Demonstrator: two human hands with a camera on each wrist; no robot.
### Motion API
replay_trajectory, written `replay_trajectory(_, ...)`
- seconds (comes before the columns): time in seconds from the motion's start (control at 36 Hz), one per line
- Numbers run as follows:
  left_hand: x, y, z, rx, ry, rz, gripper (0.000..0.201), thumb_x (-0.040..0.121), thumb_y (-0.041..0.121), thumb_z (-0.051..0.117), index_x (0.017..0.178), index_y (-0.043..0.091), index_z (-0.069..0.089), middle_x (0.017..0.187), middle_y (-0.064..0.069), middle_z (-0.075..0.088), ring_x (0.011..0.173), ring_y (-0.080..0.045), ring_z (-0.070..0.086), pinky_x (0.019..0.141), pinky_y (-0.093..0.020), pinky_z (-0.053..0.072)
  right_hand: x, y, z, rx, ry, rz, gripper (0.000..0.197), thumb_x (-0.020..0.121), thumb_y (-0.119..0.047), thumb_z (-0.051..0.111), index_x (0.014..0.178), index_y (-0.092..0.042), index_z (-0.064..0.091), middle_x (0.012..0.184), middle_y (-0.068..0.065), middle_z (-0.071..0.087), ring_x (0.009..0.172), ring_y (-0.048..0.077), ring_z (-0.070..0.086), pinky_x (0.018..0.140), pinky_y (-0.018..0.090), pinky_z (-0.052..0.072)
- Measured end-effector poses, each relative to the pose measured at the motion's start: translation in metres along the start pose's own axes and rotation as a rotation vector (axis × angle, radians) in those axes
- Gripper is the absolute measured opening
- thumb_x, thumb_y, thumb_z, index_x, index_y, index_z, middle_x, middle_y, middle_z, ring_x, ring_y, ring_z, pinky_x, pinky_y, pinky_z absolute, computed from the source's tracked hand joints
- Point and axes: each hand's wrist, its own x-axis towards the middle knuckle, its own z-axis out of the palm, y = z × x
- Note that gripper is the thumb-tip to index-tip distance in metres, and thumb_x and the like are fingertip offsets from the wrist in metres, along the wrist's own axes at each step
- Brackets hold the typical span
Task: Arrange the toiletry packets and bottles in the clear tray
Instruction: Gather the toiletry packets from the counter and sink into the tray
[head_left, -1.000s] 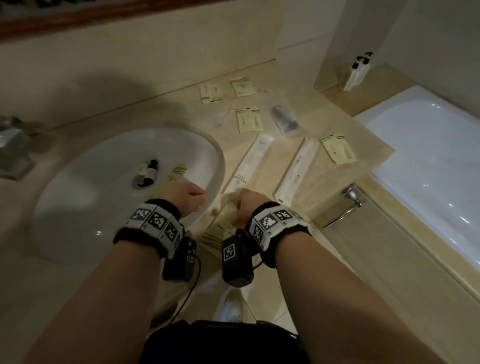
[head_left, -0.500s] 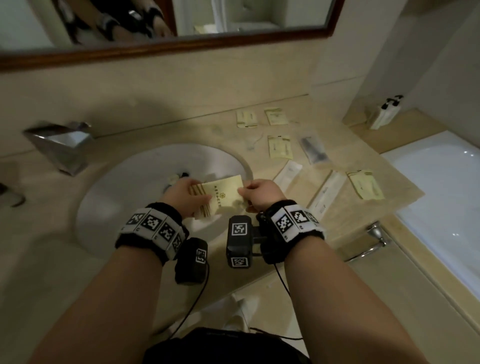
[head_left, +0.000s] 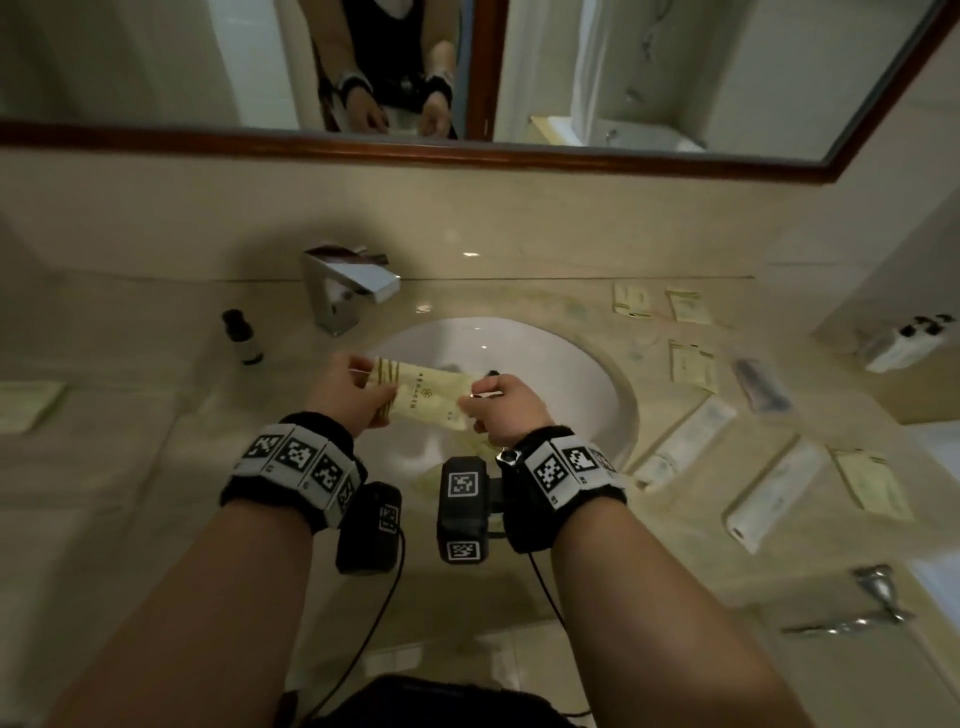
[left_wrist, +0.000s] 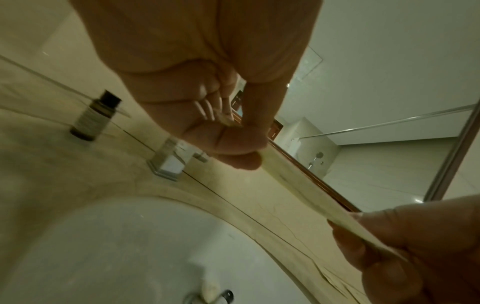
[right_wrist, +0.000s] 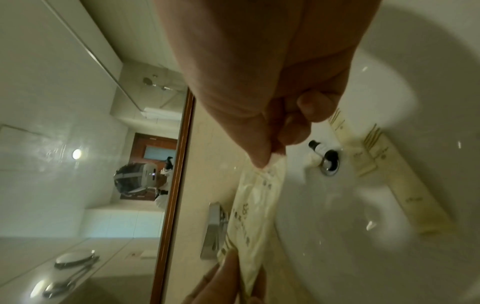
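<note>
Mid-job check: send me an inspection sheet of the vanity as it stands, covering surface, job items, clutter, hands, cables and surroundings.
Surface: beige stone counter around a white sink.
Job's things: cream packet held over the sink; more packets lie on the counter to the right; dark bottle stands left of the tap; small bottle and another packet lie in the sink. Clear tray: not identifiable.
Clutter: nothing seen.
Hands: left hand and right hand each pinch one end of the held packet.
Cables: black leads hang from the wrist cameras.
Surroundings: mirror above; white bottles far right.
</note>
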Motion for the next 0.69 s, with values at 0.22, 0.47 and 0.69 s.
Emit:
replay_trajectory(0.22,0.005,-0.023,-0.087,-0.009,0.072,0.026,0.032,0.091,0.001,0.052,0.123,0.0,0.051,0.113,-0.013,0.058,0.082,-0.02,0.059,0.045,-0.011,0.052,-0.01,-0.033,0.077,-0.065,-0.028,-0.068,0.021,0.086,-0.018,0.064,0.093,-0.016,0.044,0.085,0.004,0.058,0.053,0.007,0.05,0.042,0.014,0.038)
replay_trajectory(0.47,-0.002,-0.056,-0.205,-0.057,0.305,-0.001,0.038,0.087,-0.008,0.054,0.122,0.003,0.047,0.103,-0.01,0.049,0.089,-0.022,0.055,0.044,-0.012,0.052,-0.016,-0.073,0.194,-0.132,-0.201,-0.223,0.009,0.088,-0.009,0.059,0.091,-0.016,0.053,0.08,-0.002,0.058,0.056,0.006,0.052,0.037,0.005,0.036)
replay_trajectory(0.69,-0.001,-0.097,-0.298,-0.03,0.432,-0.07,0.03,0.087,-0.008,0.052,0.116,0.002,0.051,0.124,-0.018,0.052,0.091,-0.024,0.056,0.079,-0.034,0.054,-0.015,-0.093,0.301,-0.168,-0.383,-0.215,0.007,0.09,-0.013,0.057,0.094,-0.017,0.061,0.072,-0.005,0.057,0.059,0.006,0.052,0.054,0.018,0.044)
